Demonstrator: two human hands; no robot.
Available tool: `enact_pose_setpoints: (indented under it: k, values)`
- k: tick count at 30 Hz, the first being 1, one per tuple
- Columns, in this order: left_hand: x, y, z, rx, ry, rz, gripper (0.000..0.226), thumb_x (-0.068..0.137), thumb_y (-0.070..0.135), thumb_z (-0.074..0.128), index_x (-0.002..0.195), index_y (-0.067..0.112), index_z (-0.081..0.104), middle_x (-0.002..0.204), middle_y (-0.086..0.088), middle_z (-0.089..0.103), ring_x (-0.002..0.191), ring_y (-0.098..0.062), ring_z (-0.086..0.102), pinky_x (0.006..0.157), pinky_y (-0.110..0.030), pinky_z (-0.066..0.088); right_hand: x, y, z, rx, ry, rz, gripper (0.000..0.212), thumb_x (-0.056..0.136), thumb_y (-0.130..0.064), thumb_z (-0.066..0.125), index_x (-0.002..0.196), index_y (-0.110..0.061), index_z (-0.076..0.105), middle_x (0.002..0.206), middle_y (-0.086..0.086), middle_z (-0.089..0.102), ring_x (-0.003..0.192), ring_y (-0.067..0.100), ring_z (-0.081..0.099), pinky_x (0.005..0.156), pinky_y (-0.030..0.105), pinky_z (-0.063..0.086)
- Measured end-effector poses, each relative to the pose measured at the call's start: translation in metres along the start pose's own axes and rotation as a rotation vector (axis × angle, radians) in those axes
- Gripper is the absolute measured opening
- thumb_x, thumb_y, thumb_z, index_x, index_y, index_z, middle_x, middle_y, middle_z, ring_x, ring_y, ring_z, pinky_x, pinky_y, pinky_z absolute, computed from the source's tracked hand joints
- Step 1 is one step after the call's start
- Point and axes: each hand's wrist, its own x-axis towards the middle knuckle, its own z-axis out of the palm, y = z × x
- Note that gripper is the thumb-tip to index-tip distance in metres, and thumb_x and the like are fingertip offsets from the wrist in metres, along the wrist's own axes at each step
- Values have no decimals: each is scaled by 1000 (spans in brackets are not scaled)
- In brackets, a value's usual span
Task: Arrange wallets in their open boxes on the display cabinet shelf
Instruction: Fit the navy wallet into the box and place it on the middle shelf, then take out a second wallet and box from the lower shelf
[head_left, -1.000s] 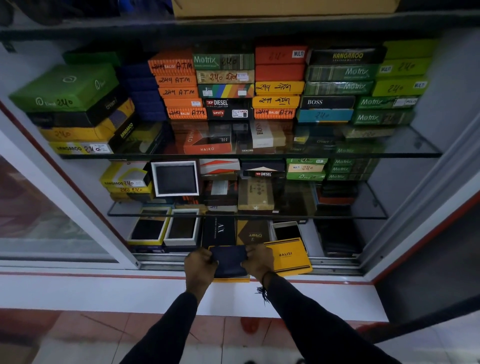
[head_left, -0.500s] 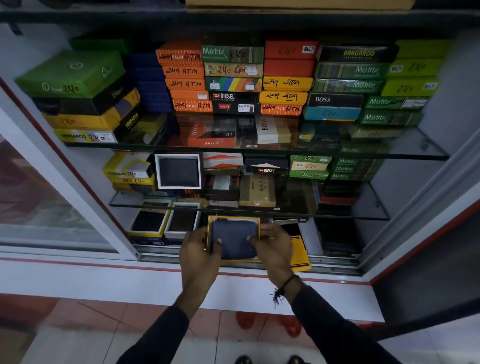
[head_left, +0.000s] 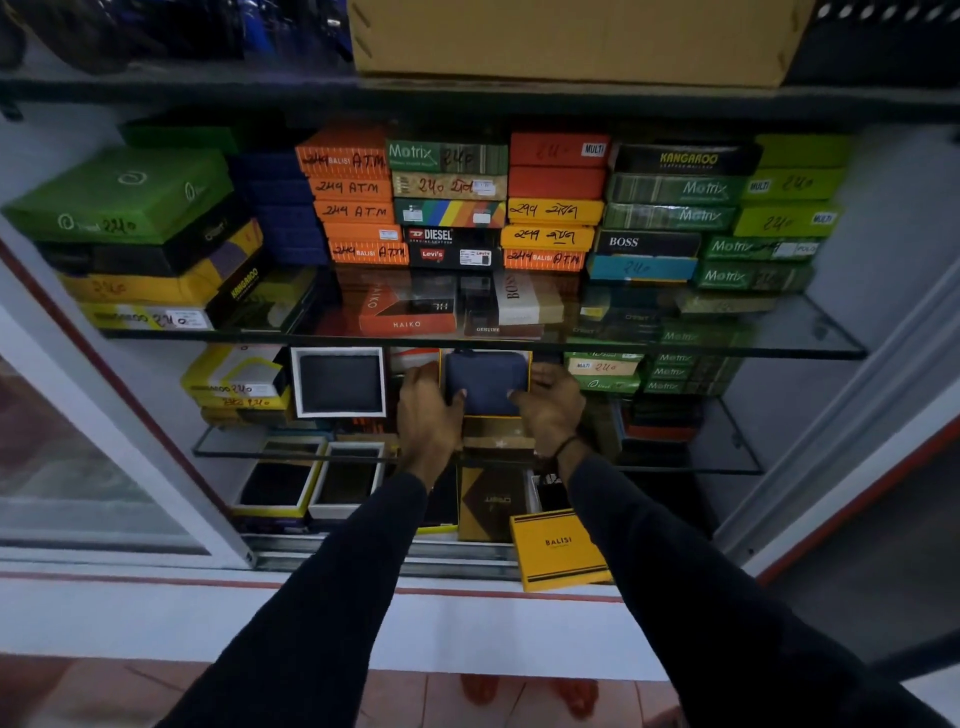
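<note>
Both hands, the left hand (head_left: 427, 410) and right hand (head_left: 551, 410), stay clamped on the yellow open box (head_left: 488, 383) with its navy wallet (head_left: 485, 382), now raised beside the white-framed boxed wallet (head_left: 338, 383), likely about to be set down.

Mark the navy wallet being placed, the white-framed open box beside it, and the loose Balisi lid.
navy wallet (head_left: 487, 382), head view, front face.
white-framed open box (head_left: 338, 411), head view, lower frame edge.
Balisi lid (head_left: 558, 551), head view, top face.

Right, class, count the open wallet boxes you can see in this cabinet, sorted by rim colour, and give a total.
White-rimmed open boxes: 2, one upper, one lower.
Yellow-rimmed open boxes: 2, one held by the left hand and right hand, one lower.
Total: 4.
</note>
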Motion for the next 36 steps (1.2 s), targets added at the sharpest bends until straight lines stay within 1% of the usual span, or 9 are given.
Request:
enact_pose_setpoints:
  k: [5, 8, 12, 16, 20, 25, 28, 32, 36]
  values:
    - [1, -5, 10, 18, -14, -21, 44, 90, 27, 71, 128, 8, 58, 134, -14, 54, 115, -30, 61, 94, -39, 54, 11, 11, -5, 18, -80, 21, 43, 68, -2, 82, 107, -13, 69, 111, 5, 74, 106, 19, 68, 93, 34, 57]
    - [-16, -6, 12, 9, 44, -8, 52, 91, 30, 68, 135, 8, 50, 143, -16, 45, 126, -34, 51, 103, -44, 48, 5, 20, -22, 87, -10, 9, 30, 68, -5, 82, 93, -19, 71, 89, -3, 76, 92, 11, 69, 90, 26, 55]
    - [-42, -5, 18, -54, 144, 4, 66, 91, 31, 68, 145, 8, 38, 151, -18, 37, 136, -33, 39, 108, -43, 42, -6, 47, -51, 49, 34, -125, 27, 72, -8, 78, 71, -31, 66, 59, -15, 69, 77, 7, 69, 97, 42, 53]
    - [-93, -13, 33, 15, 327, 285, 38, 92, 21, 64, 128, 10, 56, 135, -16, 51, 122, -27, 46, 99, -36, 38, -22, 78, -87, 12, 172, -225, 7, 77, -7, 70, 77, -14, 70, 61, -7, 66, 61, -3, 63, 78, 16, 54]
    - [-146, -25, 70, 94, -104, 759, 16, 88, 21, 64, 103, 13, 64, 105, -7, 62, 98, -20, 56, 83, -37, 53, -40, 130, -115, -256, 219, -231, 4, 77, -15, 68, 74, -13, 66, 56, -2, 61, 51, 2, 55, 55, 2, 35]
    - [-158, -26, 126, 490, -655, 517, 102, 68, 66, 70, 149, 17, 32, 159, -9, 33, 137, -34, 39, 110, -49, 37, -34, 183, -122, -453, -132, 192, 17, 83, -18, 60, 86, -5, 71, 85, 12, 71, 85, 29, 66, 74, 26, 44]
    - [-151, -20, 149, 564, -733, 441, 121, 61, 65, 79, 155, 20, 18, 165, -10, 23, 144, -36, 31, 114, -54, 32, -28, 191, -121, -329, -218, 359, 24, 87, -17, 56, 86, 1, 70, 81, 12, 61, 85, 32, 64, 86, 44, 55]
    - [-142, -9, 155, 502, -675, 489, 117, 55, 52, 88, 150, 24, 25, 145, -8, 45, 127, -33, 49, 98, -47, 49, -14, 217, -122, -279, -333, 428, 31, 86, -30, 56, 107, -11, 68, 104, 13, 65, 115, 38, 62, 99, 47, 52]
    - [-129, -7, 136, 320, -706, 463, 128, 49, 56, 90, 153, 26, 20, 146, -6, 39, 123, -33, 52, 93, -43, 53, -12, 216, -117, -263, -291, 444, 20, 83, -20, 63, 64, -15, 65, 89, 15, 69, 102, 38, 68, 95, 49, 54]
